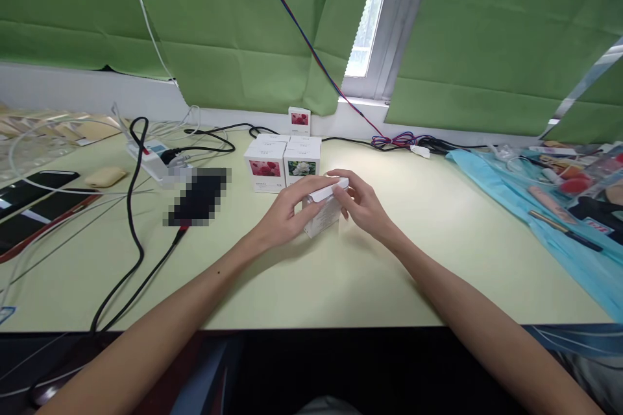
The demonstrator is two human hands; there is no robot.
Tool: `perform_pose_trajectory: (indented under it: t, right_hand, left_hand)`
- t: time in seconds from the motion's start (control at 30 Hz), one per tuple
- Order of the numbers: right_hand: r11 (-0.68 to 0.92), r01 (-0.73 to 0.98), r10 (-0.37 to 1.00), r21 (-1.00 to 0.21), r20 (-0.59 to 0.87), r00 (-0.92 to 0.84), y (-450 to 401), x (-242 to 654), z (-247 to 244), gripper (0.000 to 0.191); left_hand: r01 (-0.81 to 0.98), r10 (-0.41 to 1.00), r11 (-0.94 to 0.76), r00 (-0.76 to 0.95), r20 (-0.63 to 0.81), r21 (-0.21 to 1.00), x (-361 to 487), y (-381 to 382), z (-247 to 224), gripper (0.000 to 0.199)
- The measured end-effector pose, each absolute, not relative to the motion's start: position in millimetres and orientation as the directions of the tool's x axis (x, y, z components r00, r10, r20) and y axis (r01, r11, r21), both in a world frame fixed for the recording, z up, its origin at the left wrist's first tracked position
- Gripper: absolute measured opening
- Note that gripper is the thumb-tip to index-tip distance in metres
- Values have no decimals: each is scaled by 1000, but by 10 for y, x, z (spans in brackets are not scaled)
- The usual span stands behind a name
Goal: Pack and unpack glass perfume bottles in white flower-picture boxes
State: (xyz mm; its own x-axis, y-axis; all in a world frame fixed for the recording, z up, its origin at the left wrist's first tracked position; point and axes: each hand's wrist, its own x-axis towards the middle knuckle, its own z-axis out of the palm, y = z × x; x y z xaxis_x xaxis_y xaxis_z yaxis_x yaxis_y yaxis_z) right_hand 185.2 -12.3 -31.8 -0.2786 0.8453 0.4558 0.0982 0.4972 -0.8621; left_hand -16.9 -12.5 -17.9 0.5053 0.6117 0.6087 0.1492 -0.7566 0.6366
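Note:
Both my hands are around a small white cardboard box [322, 219] at the middle of the table. My left hand [291, 209] grips its left side, with the thumb along the front upper edge. On the right side, my right hand [364, 205] has its thumb at the top flap [329, 190], which looks slightly raised. Just behind stand several white boxes in a block, one with a red flower picture [265, 168] and one with a white flower picture [302, 168]. The far side of the held box and some fingertips are hidden.
Another small box [300, 120] stands against the wall. At left are a power strip [148, 159], a pixelated dark device [199, 198], phones [43, 214] and black cables [130, 207]. A blue plastic sheet [540, 233] with cosmetics lies at right.

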Motion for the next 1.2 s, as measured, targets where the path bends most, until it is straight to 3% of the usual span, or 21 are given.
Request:
perform_pose_trajectory:
  t: [0.33,0.5,1.2]
  right_hand:
    - [483,97,860,-870,451,-238,-135,1831,-309,40]
    - [475,111,871,-873,448,-202,-117,1824,-332,40]
    - [498,140,865,-856,478,-154,-109,1832,-371,35]
  left_hand:
    - [227,677,-725,409,612,650,-97,-199,-181,41]
    - [315,670,-742,363,647,592,-84,-204,-171,44]
    - [297,611,-790,464,642,537,-151,-113,-199,38]
